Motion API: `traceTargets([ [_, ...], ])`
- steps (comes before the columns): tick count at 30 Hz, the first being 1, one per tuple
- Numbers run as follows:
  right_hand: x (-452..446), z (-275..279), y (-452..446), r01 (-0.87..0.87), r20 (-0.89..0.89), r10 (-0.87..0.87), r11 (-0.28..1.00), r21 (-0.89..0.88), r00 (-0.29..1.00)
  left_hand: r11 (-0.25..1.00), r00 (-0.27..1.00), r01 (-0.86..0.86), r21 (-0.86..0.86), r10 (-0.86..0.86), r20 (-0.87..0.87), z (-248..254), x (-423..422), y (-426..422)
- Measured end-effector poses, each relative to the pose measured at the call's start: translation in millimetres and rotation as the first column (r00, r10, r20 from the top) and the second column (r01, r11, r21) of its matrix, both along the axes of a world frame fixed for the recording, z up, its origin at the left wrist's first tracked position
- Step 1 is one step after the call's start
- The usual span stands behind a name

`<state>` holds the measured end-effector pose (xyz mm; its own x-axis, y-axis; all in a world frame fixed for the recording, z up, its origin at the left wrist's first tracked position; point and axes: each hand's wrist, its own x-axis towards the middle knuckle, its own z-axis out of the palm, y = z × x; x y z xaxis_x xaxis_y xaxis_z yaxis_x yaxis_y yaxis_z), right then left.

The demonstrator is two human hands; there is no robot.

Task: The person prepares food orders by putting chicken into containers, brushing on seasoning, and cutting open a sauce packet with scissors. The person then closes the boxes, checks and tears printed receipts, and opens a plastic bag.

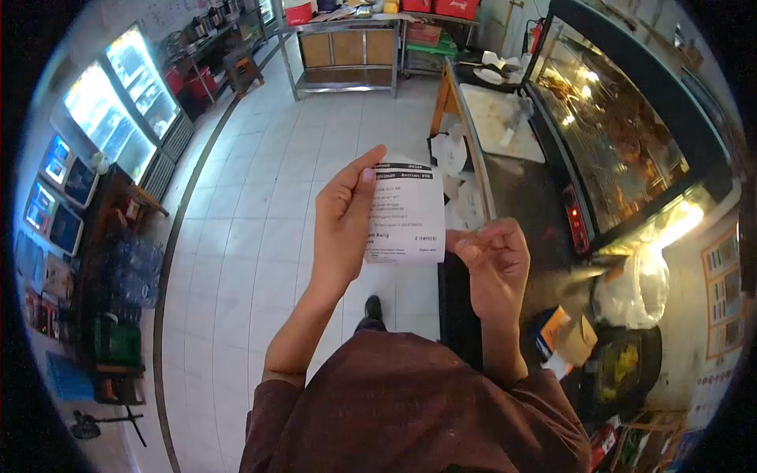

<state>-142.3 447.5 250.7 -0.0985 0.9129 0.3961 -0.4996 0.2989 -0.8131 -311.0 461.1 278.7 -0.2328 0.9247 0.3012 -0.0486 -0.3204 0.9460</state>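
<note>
A white printed paper slip (404, 213) is held up in front of the body at the middle of the head view. My left hand (347, 213) pinches its left edge, with the thumb and fingers closed on it near the top. At the lower right corner of the slip, my right hand (495, 264) has its fingers bent together and grips the paper's edge. Black header bars and lines of text show on the slip, and its bottom part curls back.
A dark counter (512, 185) runs along the right, bearing a white cutting board (501, 118) and a lit glass food cabinet (599, 102). A plastic bag (635, 288) hangs below it. Lit fridges (110, 118) stand left. A metal table (347, 79) stands ahead on the tiled floor (252, 205).
</note>
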Motion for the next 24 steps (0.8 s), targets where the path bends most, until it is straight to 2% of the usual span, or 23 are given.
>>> traceTargets([
  [3, -6.7, -13.8, 76.7, -0.013, 0.049, 0.008, 0.996, 0.087, 0.999, 0.997, 0.988, 0.073, -0.026, -0.068, 0.14, -12.7, -11.1, 94.3],
  [5, -14.2, -17.0, 120.5, 0.034, 0.088, -0.039, 0.998, 0.05, 0.995, 0.99, 0.961, 0.129, -0.05, -0.112, 0.252, -14.6, -17.0, 152.8],
  [8, -18.1, -15.0, 184.7, 0.19, 0.127, -0.19, 0.982, 0.014, 0.974, 0.975, 0.96, 0.22, -0.006, -0.215, 0.178, -17.9, -14.1, 241.8],
  [11, -8.2, -15.3, 229.8, 0.346, 0.128, -0.337, 0.937, -0.056, 0.933, 0.935, 0.91, 0.354, -0.036, -0.335, 0.245, -12.8, 6.1, 310.0],
  [12, -4.1, -13.9, 245.9, 0.39, 0.113, -0.382, 0.919, -0.063, 0.917, 0.944, 0.938, 0.33, -0.016, -0.326, 0.114, -16.1, 11.9, 332.2],
  [14, 10.3, -19.2, 274.9, 0.509, 0.248, -0.477, 0.857, -0.082, 0.843, 0.949, 0.948, 0.302, 0.09, -0.289, -0.132, -24.7, 30.4, 376.4],
  [15, 19.0, -24.5, 288.8, 0.571, 0.313, -0.523, 0.817, -0.081, 0.793, 0.939, 0.941, 0.333, 0.091, -0.325, -0.091, -23.3, 43.1, 393.1],
  [16, 24.5, -29.6, 306.0, 0.562, 0.232, -0.536, 0.825, -0.058, 0.812, 0.928, 0.932, 0.361, 0.094, -0.358, -0.051, -22.1, 53.4, 406.8],
  [17, 35.6, -30.1, 320.4, 0.574, 0.352, -0.543, 0.819, 0.021, 0.762, 0.918, 0.923, 0.385, 0.095, -0.386, -0.012, -23.3, 64.7, 420.0],
  [19, 52.2, -47.0, 359.6, 0.458, 0.154, -0.441, 0.883, -0.099, 0.884, 0.915, 0.922, 0.387, 0.112, -0.381, -0.076, -36.8, 84.4, 453.4],
  [21, 71.2, -56.3, 398.2, 0.423, 0.031, -0.424, 0.891, -0.164, 0.905, 0.914, 0.907, 0.384, 0.132, -0.346, -0.239, -41.6, 110.1, 477.5],
  [24, 86.5, -56.3, 454.1, 0.494, 0.015, -0.498, 0.856, -0.152, 0.867, 0.813, 0.78, 0.571, 0.112, -0.495, -0.383, -38.4, 140.0, 513.9],
])
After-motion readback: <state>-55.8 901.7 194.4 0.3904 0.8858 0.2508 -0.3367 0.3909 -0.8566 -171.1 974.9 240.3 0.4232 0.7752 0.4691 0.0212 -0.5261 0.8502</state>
